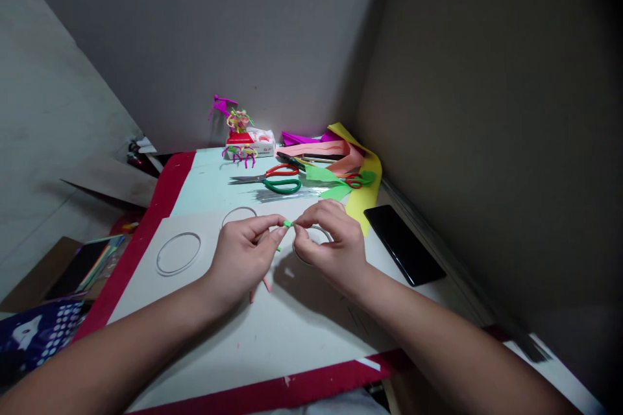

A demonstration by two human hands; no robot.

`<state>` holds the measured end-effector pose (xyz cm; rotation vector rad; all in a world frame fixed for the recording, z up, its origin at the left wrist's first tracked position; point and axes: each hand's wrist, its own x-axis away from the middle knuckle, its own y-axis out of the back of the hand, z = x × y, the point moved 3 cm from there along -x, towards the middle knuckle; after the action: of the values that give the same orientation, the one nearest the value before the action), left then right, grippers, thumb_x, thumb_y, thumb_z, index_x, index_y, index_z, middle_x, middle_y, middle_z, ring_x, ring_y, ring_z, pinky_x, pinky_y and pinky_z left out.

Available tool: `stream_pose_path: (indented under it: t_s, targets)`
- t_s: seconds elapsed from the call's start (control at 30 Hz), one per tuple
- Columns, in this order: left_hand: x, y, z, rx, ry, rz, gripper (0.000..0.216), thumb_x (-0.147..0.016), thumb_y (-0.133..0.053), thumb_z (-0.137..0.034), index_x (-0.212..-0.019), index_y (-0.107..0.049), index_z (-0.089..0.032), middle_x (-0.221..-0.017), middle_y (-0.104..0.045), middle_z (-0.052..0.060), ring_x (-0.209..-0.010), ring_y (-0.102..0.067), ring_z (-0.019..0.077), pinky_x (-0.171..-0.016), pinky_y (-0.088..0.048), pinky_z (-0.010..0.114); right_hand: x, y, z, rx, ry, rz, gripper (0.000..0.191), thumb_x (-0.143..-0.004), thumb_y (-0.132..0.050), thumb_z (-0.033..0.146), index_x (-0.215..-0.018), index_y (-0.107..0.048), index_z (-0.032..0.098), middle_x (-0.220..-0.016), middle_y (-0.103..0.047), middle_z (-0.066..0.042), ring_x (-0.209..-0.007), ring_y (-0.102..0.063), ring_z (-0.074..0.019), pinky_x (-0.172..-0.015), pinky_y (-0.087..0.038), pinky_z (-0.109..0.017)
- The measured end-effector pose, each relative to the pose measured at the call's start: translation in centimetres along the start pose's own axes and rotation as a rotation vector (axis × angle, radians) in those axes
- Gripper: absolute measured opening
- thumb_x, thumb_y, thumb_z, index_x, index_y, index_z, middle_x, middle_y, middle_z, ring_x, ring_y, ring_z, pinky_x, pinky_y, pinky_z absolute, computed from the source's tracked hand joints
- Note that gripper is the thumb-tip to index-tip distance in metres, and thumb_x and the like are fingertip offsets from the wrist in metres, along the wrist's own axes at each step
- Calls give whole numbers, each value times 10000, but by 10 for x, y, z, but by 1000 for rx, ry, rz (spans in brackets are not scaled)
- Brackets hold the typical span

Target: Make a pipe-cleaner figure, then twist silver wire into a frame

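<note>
My left hand pinches a small bright green piece of what looks like crepe paper between thumb and forefinger. At its other end, the thumb and forefinger of my right hand close on the tip. Two thin pink paper-covered ends stick out below my left hand; whether they join the green piece is hidden. One pale ring lies left of my left hand. A second ring is behind that hand, and a third ring is partly covered by my right hand.
Farther back lie red-and-green-handled scissors, thin wires, green paper, pink strips and a yellow strip. Colourful twisted figures stand by a tissue box. A black phone lies right, near the wall.
</note>
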<state>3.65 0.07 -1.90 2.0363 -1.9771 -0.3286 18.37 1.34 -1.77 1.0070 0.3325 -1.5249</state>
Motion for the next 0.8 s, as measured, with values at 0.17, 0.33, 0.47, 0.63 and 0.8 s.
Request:
stream_pose_path:
  t_s: [0.17,0.33,0.47,0.63,0.8]
  targets:
    - [-8,2,-3,95,10,43,266,-714,-680,-302,-898,-702,-111,-516,-505,-41,-439,-412,65,-406,-349,179,-2,1,-6,-115,-194,28,114,-715,-582,101,-633,-566,179,-651,-581,4,-645,-539,-134,-699,-421,-297]
    - [-15,2,2,377,123,181,311,-702,-710,-301,-950,-676,-116,-440,-381,-100,-398,-243,31,-399,-231,174,3,-7,-19,-355,-510,137,70,-700,-588,117,-652,-583,167,-669,-586,8,-657,-538,-124,-667,-436,-254]
    - [-16,2,4,469,139,246,227,-734,-687,-272,-916,-682,-137,-375,-310,-124,-367,-201,29,-411,-222,184,3,-7,-23,-438,-586,145,44,-739,-596,183,-700,-600,164,-704,-596,-1,-684,-541,-126,-683,-443,-256]
    - [-16,-1,3,403,97,224,270,-712,-705,-292,-919,-681,-121,-423,-366,-104,-390,-232,35,-405,-171,190,-4,-1,-14,-377,-475,118,82,-757,-623,240,-733,-611,163,-741,-618,-22,-719,-557,-143,-707,-454,-273]
    - [-15,-1,5,316,108,190,341,-718,-692,-310,-1001,-670,-120,-393,-350,-111,-380,-242,48,-394,-202,191,-3,-2,-11,-286,-446,114,61,-744,-597,167,-683,-594,171,-689,-610,-4,-667,-558,-135,-664,-456,-265]
